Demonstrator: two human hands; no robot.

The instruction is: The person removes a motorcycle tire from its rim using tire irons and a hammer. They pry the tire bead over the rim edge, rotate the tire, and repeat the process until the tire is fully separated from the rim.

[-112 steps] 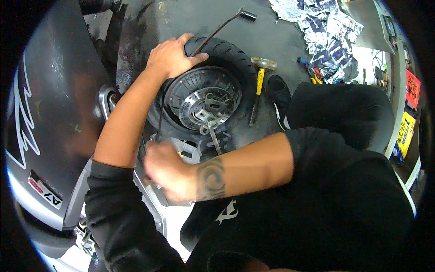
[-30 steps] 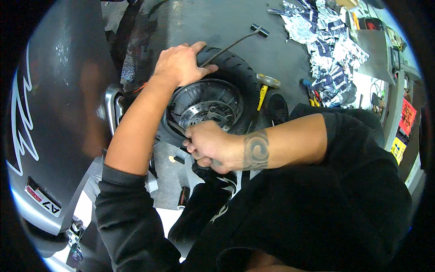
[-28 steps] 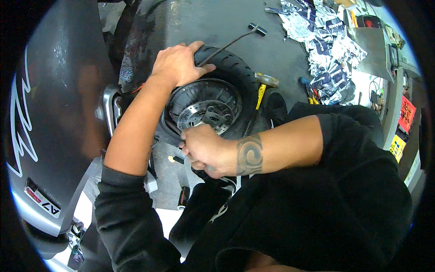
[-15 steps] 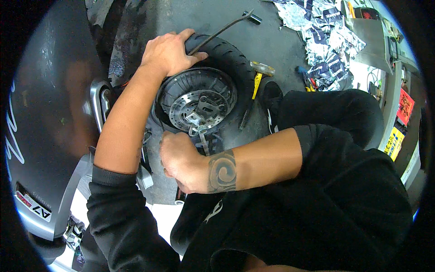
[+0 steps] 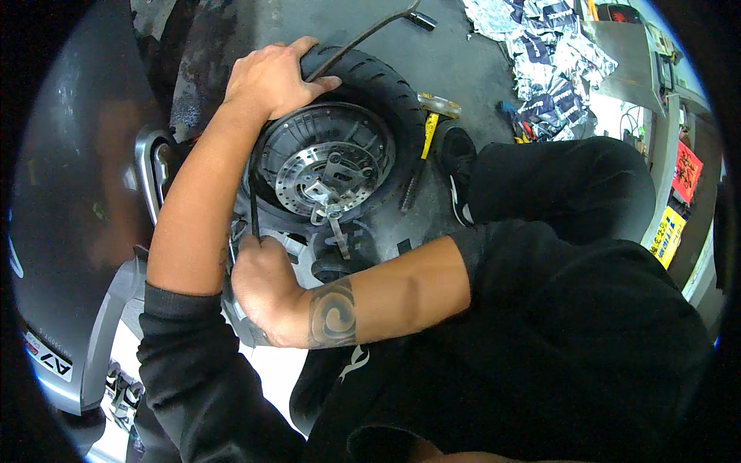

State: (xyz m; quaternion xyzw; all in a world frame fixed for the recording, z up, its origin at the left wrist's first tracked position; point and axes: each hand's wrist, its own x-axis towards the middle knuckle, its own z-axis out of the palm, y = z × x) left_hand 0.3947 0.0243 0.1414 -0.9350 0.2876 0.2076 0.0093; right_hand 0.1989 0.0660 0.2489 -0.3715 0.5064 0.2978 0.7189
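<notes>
A black tyre (image 5: pixel 407 116) lies flat on the floor around a dark hub wheel (image 5: pixel 297 133), whose drilled brake disc (image 5: pixel 289 184) faces up. My left hand (image 5: pixel 270 81) is clasped over the tyre's far left side. Between its thumb and forefinger passes a long curved tyre lever (image 5: pixel 363 36), its tip beyond the tyre. At the near left of the wheel, my right hand (image 5: pixel 266 278) is closed around a second dark bar (image 5: pixel 254 207), which reaches up to the rim's left edge. My hand hides its lower end.
A yellow-handled hammer (image 5: pixel 431 131) lies right of the tyre, beside my black shoe (image 5: pixel 459 166). Close on the left stands a dark scooter body (image 5: pixel 85 177). Crumpled silver-and-black wrappers (image 5: pixel 540 69) and a metal cabinet (image 5: pixel 629 65) are at the far right.
My right hand has swung left with the bar, which now stands more plainly in sight against the rim. My left hand keeps its place on the tyre. The whole view has shifted slightly.
</notes>
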